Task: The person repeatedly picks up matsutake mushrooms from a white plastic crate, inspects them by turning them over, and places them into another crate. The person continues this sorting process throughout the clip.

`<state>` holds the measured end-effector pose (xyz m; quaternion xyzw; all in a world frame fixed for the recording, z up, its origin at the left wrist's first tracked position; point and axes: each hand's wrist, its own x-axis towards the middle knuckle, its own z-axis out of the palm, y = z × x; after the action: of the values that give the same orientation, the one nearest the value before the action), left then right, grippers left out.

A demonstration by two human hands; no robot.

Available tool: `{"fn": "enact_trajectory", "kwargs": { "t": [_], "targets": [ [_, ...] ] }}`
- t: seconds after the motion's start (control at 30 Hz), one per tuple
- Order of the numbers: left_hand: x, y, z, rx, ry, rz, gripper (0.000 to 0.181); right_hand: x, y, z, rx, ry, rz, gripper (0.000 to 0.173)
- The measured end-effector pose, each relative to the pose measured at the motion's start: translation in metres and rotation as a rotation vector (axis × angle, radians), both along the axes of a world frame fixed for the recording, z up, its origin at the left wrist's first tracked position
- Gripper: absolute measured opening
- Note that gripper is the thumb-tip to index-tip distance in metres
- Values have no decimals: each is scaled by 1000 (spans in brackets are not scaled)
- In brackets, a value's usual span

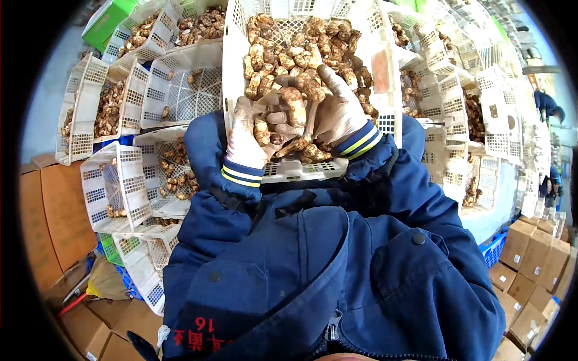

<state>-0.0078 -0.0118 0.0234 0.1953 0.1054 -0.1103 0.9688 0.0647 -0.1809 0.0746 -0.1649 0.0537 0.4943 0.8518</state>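
A white plastic crate (289, 173) of brown, knobbly mushrooms (289, 61) stands right before me, over my lap. Both my hands wear pale, soiled gloves and are inside its near half. My left hand (253, 131) is curled around mushrooms at the near left, its fingertips by a thick-stemmed mushroom (293, 106). My right hand (341, 108) is closed around a long-stemmed mushroom (311, 113), the thumb pointing up and away over the heap. The fingers of both hands are partly hidden among the mushrooms.
White crates (183, 90) stand on the left, some with mushrooms, one nearly bare inside. More crates (494, 113) are stacked on the right. Cardboard boxes (524, 252) lie at the lower right, with large cartons (65, 212) at the left. A co-worker (548, 106) is at the far right.
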Motion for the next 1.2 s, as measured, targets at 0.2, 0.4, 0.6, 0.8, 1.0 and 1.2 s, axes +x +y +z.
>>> {"fn": "enact_trajectory", "kwargs": {
  "t": [0.2, 0.4, 0.6, 0.8, 1.0, 1.2],
  "targets": [
    [0, -4, 3, -150, -115, -17, 42, -6, -4, 0, -91, -116, -95, 43],
    [1, 2, -9, 294, -33, 36, 44, 2, -2, -12, -15, -57, -212, 49],
    [-1, 3, -41, 462, -29, -21, 47, -3, 5, -18, -26, -174, -170, 52],
    [-3, -5, -12, 584, -80, -49, 44, -10, 15, -9, -137, -254, -281, 51],
    [-2, -3, -25, 472, 36, -42, 38, -5, 10, -9, -124, -305, -264, 36],
    [-5, -5, -11, 345, 35, -40, 33, 10, -23, -11, -247, -256, -247, 40]
  ]
}}
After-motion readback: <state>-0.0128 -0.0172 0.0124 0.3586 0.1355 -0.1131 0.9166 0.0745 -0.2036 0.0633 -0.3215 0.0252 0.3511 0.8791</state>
